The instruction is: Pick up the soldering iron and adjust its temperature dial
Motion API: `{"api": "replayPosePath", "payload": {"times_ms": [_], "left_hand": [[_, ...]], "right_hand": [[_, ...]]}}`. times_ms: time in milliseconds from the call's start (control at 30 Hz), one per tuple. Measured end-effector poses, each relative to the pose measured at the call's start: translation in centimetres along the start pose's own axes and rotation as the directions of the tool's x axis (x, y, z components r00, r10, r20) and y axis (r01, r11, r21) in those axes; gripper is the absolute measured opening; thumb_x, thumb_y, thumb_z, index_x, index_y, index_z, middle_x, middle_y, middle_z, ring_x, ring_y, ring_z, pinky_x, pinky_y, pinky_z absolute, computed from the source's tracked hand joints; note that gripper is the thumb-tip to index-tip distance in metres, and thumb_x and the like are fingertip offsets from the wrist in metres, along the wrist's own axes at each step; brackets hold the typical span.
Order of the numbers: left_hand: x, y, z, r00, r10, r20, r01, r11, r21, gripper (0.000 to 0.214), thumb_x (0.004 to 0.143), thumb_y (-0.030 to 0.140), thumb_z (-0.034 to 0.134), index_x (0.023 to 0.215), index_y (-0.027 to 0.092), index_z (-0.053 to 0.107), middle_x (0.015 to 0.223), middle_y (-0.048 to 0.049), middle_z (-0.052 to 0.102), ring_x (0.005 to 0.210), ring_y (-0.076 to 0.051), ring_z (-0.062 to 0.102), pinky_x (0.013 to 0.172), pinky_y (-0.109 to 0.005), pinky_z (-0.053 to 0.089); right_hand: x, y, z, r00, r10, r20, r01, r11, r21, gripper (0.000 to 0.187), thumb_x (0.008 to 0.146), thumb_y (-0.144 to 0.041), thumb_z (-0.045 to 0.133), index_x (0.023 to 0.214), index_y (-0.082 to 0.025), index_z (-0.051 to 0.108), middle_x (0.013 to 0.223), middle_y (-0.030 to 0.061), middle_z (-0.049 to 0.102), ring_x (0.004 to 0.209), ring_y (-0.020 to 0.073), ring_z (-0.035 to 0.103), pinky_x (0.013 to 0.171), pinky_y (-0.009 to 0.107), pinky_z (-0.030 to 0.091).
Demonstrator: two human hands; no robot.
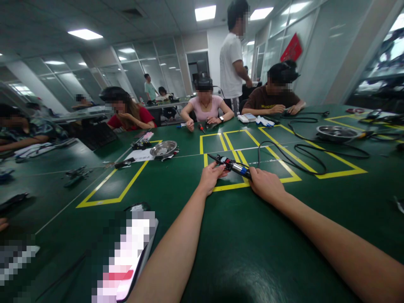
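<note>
A black corded tool (232,165) with a red patch and a blue-silver section lies across the yellow tape on the green table (246,252). My left hand (211,176) grips its front end with curled fingers. My right hand (267,185) is closed round its rear end, where the black cable (285,158) leaves it and loops away to the right.
A phone (129,256) lies near my left forearm. A metal bowl (163,148) with small parts sits to the far left, another metal bowl (337,133) at the far right. Several seated people work across the table; one person (232,63) stands behind them.
</note>
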State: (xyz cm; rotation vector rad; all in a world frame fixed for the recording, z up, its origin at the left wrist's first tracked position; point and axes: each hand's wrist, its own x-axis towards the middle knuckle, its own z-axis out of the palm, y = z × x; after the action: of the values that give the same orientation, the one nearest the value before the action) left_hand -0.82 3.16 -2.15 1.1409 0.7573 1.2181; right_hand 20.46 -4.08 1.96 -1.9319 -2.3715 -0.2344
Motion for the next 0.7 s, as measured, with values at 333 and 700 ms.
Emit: {"api": "replayPosePath", "payload": {"times_ms": [333,700], "left_hand": [[-0.6,0.4,0.3,0.998,0.010,0.054,-0.012,0.999,0.032,0.067,0.078,0.028,0.077,0.136,0.013,0.048,0.116,-0.0176,0.069,0.096,-0.024,0.072,0.083,-0.035,0.057],[-0.9,0.8,0.5,0.999,0.001,0.036,-0.005,0.991,0.134,0.046,0.074,0.027,0.079,0.113,0.009,0.061,0.093,-0.0112,0.072,0.081,-0.018,0.071,0.080,-0.034,0.055]], "right_hand": [[0.3,1.4,-0.9,0.998,0.057,-0.024,-0.056,0.997,0.045,0.027,0.093,-0.033,0.047,0.113,-0.016,0.052,0.104,0.0146,0.067,0.085,0.0261,0.067,0.067,0.031,0.044],[2.8,6.8,0.2,0.907,0.396,0.141,-0.226,0.178,0.958,0.025,0.078,-0.039,0.066,0.082,-0.018,0.055,0.065,0.0010,0.057,0.054,0.0127,0.053,0.048,0.023,0.043]]}}
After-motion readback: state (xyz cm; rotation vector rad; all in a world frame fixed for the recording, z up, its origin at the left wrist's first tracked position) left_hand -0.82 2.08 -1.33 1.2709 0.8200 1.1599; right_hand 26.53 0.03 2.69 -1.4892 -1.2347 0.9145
